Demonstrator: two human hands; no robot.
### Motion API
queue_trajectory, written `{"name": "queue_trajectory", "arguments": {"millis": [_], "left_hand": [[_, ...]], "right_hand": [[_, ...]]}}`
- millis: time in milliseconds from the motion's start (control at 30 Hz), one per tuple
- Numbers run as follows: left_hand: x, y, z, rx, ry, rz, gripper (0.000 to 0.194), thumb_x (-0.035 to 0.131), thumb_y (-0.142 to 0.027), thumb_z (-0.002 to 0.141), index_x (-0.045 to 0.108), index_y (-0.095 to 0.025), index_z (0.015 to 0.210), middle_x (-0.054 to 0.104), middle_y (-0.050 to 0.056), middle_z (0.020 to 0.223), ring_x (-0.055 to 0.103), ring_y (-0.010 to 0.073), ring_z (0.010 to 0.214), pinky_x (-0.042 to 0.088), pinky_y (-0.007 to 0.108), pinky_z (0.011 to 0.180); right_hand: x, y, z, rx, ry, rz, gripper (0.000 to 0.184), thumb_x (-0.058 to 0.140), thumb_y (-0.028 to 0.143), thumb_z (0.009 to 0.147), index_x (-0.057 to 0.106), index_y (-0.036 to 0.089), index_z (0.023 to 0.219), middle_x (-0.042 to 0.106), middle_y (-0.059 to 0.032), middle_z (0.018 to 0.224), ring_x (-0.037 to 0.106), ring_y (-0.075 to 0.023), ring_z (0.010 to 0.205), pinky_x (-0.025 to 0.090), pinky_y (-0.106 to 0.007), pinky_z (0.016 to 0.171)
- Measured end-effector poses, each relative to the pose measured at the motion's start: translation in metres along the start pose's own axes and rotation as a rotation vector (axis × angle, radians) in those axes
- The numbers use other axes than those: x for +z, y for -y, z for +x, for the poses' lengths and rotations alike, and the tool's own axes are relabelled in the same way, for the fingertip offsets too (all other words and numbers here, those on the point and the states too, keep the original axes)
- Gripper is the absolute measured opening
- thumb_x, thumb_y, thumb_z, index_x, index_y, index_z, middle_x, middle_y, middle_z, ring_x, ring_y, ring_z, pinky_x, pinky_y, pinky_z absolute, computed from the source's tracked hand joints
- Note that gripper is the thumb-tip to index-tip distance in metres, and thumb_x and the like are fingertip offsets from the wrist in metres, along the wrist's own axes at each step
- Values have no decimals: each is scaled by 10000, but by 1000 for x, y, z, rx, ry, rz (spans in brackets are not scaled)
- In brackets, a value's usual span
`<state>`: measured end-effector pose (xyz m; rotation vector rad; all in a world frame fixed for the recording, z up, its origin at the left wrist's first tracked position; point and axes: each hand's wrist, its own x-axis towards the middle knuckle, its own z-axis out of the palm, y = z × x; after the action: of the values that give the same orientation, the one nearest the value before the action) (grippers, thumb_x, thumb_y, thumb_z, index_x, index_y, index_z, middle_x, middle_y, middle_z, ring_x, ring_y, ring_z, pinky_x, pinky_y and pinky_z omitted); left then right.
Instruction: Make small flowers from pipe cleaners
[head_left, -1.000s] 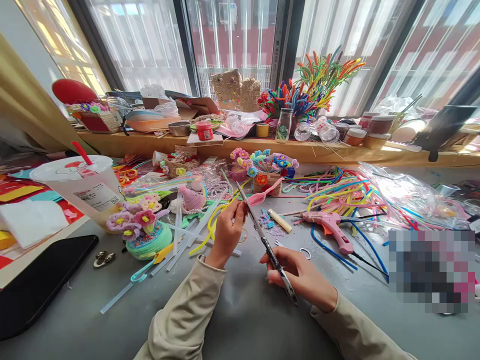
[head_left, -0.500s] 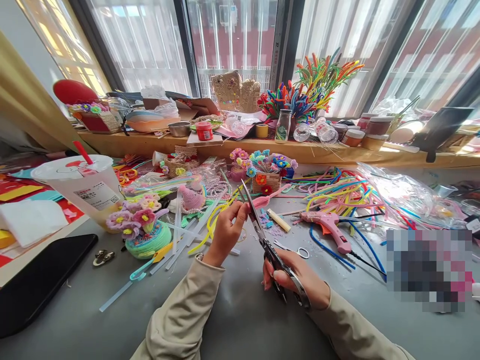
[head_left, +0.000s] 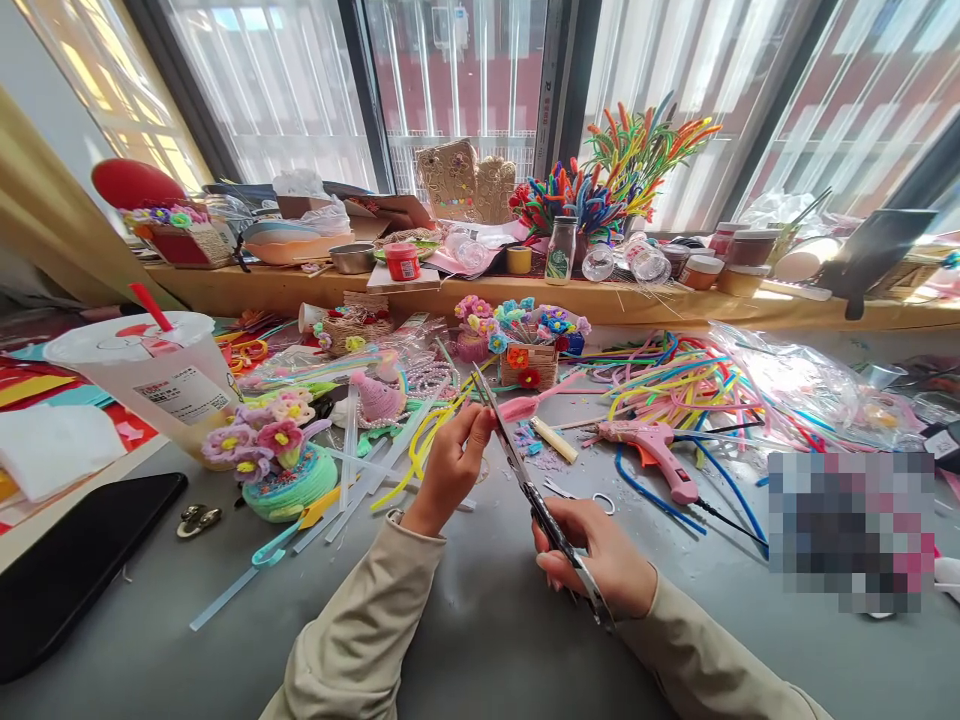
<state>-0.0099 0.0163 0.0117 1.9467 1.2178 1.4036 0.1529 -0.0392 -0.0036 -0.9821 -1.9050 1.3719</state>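
Note:
My left hand (head_left: 450, 455) is closed, thumb against fingers, pinching the end of a pink chenille stem piece (head_left: 521, 408) that reaches away to the right. My right hand (head_left: 600, 555) is wrapped around the handles of dark metal scissors (head_left: 517, 465). The scissor blades point up and away, crossing the pink piece right beside my left fingertips, and look nearly closed. Whether they are cutting into it I cannot tell. Beyond my hands lie a cream-coloured stick (head_left: 555, 440) and small white-handled scissors (head_left: 600, 502).
To the right lies a pink glue gun (head_left: 649, 450) with its cord, before a heap of coloured chenille stems (head_left: 667, 385). At left are a drink cup (head_left: 165, 375), a black phone (head_left: 82, 565), a fuzzy flower pot (head_left: 289, 485) and clear glue sticks (head_left: 382, 470).
The scissor blades and handles have come closer together in my right hand. My left hand keeps its pinch in about the same place. The whole view has shifted slightly.

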Motion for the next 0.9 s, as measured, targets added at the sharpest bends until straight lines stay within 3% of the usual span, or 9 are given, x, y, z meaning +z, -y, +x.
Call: {"name": "queue_trajectory", "arguments": {"millis": [267, 500, 700, 900], "left_hand": [[1, 0, 0, 2, -20, 73, 265, 306, -272, 808, 355, -177, 565, 309, -44, 512, 312, 85, 479, 263, 220, 479], [5, 6, 2, -27, -6, -23, 253, 294, -302, 811, 370, -178, 604, 323, -36, 543, 319, 88, 504, 279, 216, 491], [2, 3, 3, -34, -10, 6, 267, 301, -312, 805, 361, -177, 583, 312, -39, 537, 311, 88, 501, 273, 213, 488], [0, -2, 2, 3, 24, 41, 271, 316, -305, 802, 348, -178, 565, 297, -45, 522, 302, 87, 501, 260, 215, 493]], "right_hand": [[3, -1, 2, 10, -11, 59, 435, 499, 581, 569, 361, 170, 540, 352, 52, 431, 355, -64, 407, 279, -191, 394], [7, -10, 2, 14, -30, 106, 427, 580, 534, 532, 355, 171, 530, 344, 64, 419, 364, -58, 382, 278, -180, 369], [4, -7, 1, -2, 22, 166, 386, 532, 518, 606, 373, 167, 586, 393, 47, 482, 415, -75, 428, 378, -216, 451], [-6, 4, -1, 5, 16, 36, 410, 465, 575, 612, 395, 173, 579, 396, 27, 538, 396, -92, 512, 376, -216, 496]]}}
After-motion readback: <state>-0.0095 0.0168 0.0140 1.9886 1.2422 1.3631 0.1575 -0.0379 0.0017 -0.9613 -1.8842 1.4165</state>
